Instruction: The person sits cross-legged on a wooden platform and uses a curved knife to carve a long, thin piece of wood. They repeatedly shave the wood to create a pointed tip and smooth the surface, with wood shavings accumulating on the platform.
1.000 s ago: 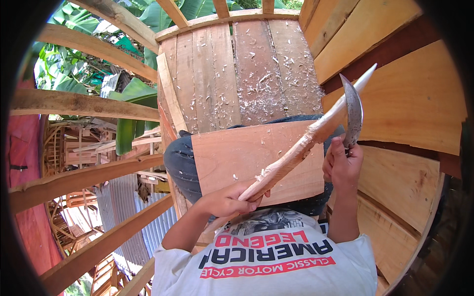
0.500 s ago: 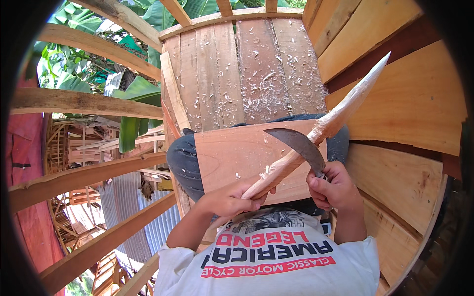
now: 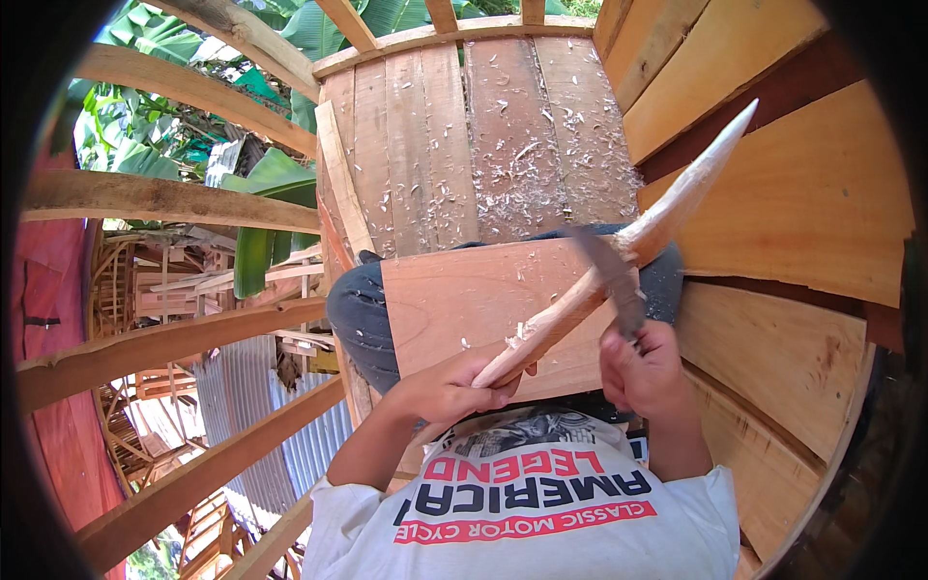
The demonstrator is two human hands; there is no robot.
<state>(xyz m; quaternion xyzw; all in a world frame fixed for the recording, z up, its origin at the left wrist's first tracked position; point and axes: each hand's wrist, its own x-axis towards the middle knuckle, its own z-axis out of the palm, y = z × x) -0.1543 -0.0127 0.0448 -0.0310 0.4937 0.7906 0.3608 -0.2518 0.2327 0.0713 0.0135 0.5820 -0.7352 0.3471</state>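
A pale, whittled piece of wood (image 3: 570, 307) slants up to the right across my lap, thick near its middle and tapering to a whitish point. My left hand (image 3: 462, 385) is closed round its lower end. In my right hand (image 3: 642, 369) is the handle of a curved knife (image 3: 611, 271), its dark blade smeared by motion. The blade crosses the wood just below the thick part; whether it touches cannot be told. Under the wood, a flat wooden board (image 3: 435, 300) rests over my legs. Curled shavings cling to the wood near my left hand.
Planks (image 3: 411, 145) strewn with shavings lie ahead of my knees. A slatted wooden railing (image 3: 184, 198) runs along the left, with banana leaves (image 3: 266, 184) and corrugated metal sheets (image 3: 246, 406) beyond it. A plank wall (image 3: 793, 193) stands close on the right.
The knife blade has swung from pointing left to a steeper angle, its tip nearer the thick part. The wood's pointed end has shifted slightly left. My left hand keeps its grip.
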